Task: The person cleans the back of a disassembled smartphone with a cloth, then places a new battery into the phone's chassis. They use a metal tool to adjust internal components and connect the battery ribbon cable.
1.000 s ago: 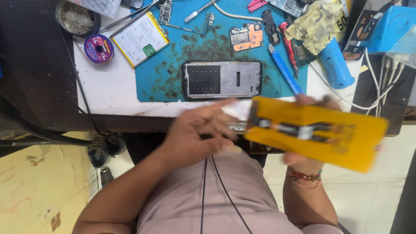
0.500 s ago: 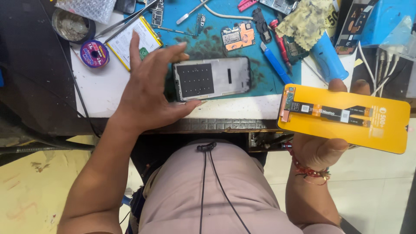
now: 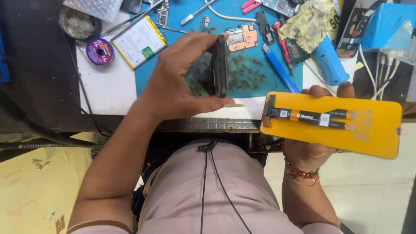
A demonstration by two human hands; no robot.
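My left hand (image 3: pixel 182 82) grips a dark phone body (image 3: pixel 219 65) and holds it on edge above the blue work mat (image 3: pixel 255 71). My right hand (image 3: pixel 314 147) holds a flat yellow-backed phone screen panel (image 3: pixel 333 123) with a dark ribbon cable along it, out past the table's front edge to the right. The two parts are apart, the panel lower and to the right of the phone.
On the mat lie an orange circuit board (image 3: pixel 240 38), a blue-handled tool (image 3: pixel 279 69), a red screwdriver (image 3: pixel 284 45) and a yellow cloth (image 3: pixel 310 24). A flat battery (image 3: pixel 138 41), a purple tape roll (image 3: pixel 99 51) and a blue box (image 3: pixel 385 26) sit around it.
My left hand went from the yellow panel to the phone lying flat on the mat, then lifted and turned it on edge. The right hand moved the panel right and slightly down.
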